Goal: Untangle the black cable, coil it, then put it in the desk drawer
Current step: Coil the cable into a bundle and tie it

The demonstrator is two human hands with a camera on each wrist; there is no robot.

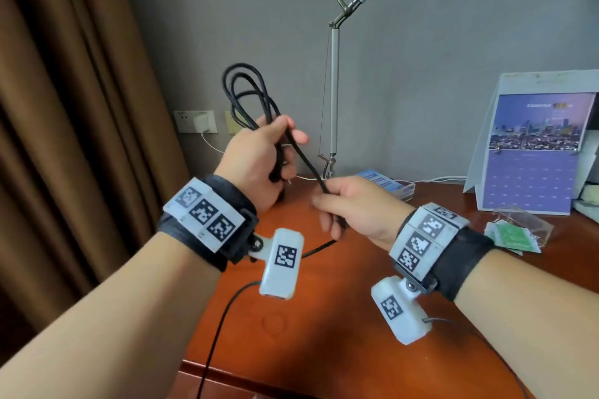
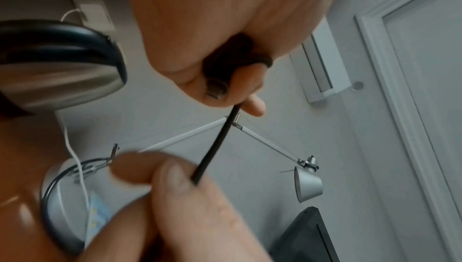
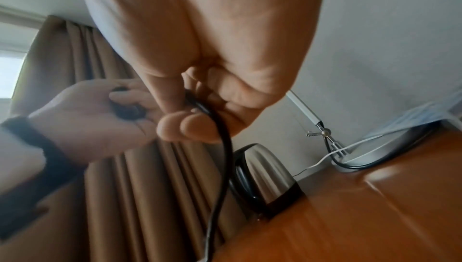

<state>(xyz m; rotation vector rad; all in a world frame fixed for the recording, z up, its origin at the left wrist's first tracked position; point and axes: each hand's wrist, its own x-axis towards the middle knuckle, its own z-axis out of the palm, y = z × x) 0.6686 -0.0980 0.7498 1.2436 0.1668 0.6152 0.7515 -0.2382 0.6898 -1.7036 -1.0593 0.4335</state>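
The black cable [image 1: 246, 91] stands in loops above my left hand [image 1: 262, 159], which grips the gathered strands in a fist above the desk. One taut strand [image 2: 217, 147] runs down and right from that fist into my right hand [image 1: 353, 207], whose curled fingers pinch it. Below the right hand the cable [image 3: 222, 167] hangs loose toward the desk, its tail [image 1: 319, 249] lying on the wood. The left wrist view shows a metal plug end [image 2: 216, 88] inside the left fist. No drawer is visible.
The reddish wooden desk [image 1: 324, 317] holds a silver desk lamp [image 1: 334, 91] at the wall, a calendar stand [image 1: 531, 152] at the right, green packets [image 1: 512, 236], and a steel kettle [image 3: 265, 179]. Brown curtains [image 1: 64, 107] hang at the left. A white charger [image 1: 202, 123] sits in the wall socket.
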